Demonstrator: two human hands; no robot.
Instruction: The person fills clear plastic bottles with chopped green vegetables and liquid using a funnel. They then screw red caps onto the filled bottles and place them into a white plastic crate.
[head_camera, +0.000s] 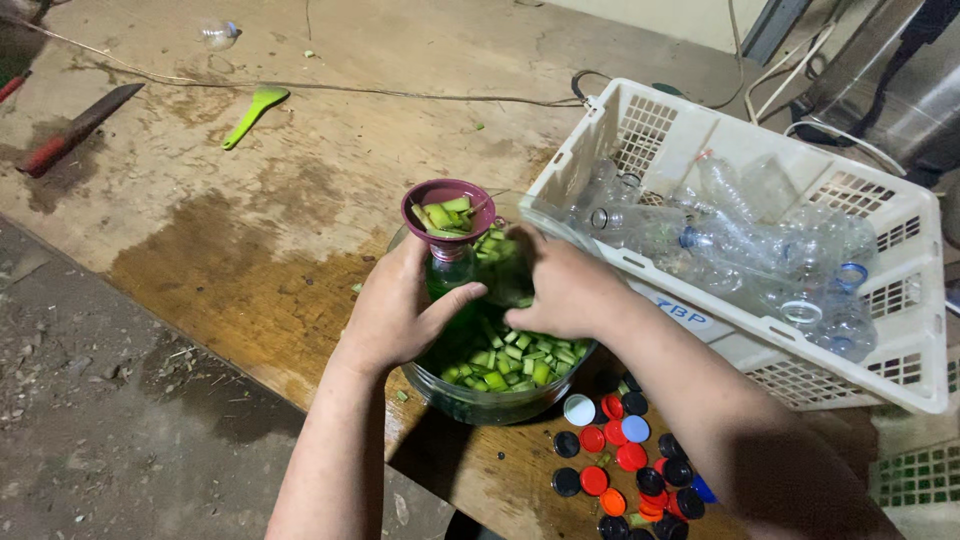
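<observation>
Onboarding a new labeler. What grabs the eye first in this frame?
Centre: the left hand grips a bottle topped by a maroon funnel full of green pieces, standing in a glass bowl of the same green pieces, where the right hand reaches in. To the right sits a white crate of empty clear bottles, and coloured caps lie scattered on the wooden table below the bowl.
</observation>
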